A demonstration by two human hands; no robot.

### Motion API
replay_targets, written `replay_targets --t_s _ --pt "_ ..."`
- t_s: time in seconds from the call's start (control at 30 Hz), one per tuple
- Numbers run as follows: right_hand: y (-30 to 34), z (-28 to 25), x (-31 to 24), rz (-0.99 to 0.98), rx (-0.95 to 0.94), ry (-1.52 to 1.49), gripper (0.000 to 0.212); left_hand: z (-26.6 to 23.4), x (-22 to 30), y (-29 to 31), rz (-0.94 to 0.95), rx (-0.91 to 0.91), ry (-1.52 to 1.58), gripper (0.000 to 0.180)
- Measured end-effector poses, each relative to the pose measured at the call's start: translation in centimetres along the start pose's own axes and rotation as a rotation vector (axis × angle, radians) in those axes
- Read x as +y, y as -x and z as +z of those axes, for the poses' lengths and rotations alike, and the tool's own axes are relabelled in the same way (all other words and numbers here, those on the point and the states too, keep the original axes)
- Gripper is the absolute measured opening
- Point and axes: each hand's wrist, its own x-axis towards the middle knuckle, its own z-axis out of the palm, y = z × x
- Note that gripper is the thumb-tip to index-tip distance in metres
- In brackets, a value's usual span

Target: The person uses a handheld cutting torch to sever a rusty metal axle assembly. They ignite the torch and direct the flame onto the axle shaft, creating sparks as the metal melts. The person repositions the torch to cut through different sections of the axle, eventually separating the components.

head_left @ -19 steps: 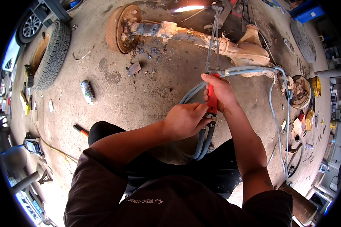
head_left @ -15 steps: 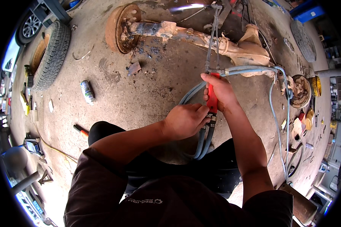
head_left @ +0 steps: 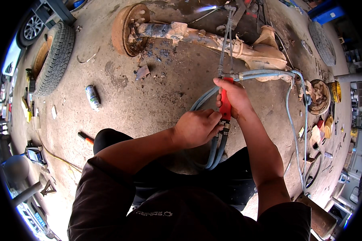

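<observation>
My right hand [head_left: 234, 96] is wrapped around the red handle of a cutting torch [head_left: 226, 105], its thumb lying along the top. At the handle's lower end, the fingers of my left hand [head_left: 198, 127] are pinched against the torch; whatever small part they grip is hidden. Long thin metal tubes run from the handle to the torch head [head_left: 229, 7], where a narrow blue-white flame [head_left: 207, 8] points left. Blue-grey hoses [head_left: 218, 149] join the torch's base and loop around to the right. Beyond the hands lies a rusty axle [head_left: 205, 40] on the floor.
A drum [head_left: 129, 30] caps the axle's left end. A spray can [head_left: 93, 97] lies on the concrete at left, beyond an orange-and-black tool [head_left: 85, 138]. One tyre [head_left: 56, 58] stands far left, another [head_left: 322, 44] at far right. Hoses [head_left: 289, 108] trail down the right side.
The flame at the torch head has become shorter and bluer; it was longer and whiter before. Both hands and the torch stay nearly in place.
</observation>
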Motion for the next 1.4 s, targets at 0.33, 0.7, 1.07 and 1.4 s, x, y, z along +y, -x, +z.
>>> replay_targets --t_s 0.33,0.7,1.07,1.4 --pt "-0.1 0.1 0.0 0.009 -0.001 0.002 0.031 0.1 -0.2 0.1 -0.016 -0.028 -0.004 0.03" --pt "0.0 0.3 -0.2 0.015 -0.005 0.031 0.032 -0.7 0.2 -0.1 -0.063 -0.083 -0.039 0.043" --pt "0.1 0.5 -0.2 -0.005 -0.004 0.066 0.034 -0.9 0.1 -0.2 -0.082 -0.105 -0.069 0.045" --pt "-0.4 0.4 0.4 0.001 -0.038 0.109 0.035 -1.6 0.2 -0.6 -0.076 -0.025 -0.053 0.045"
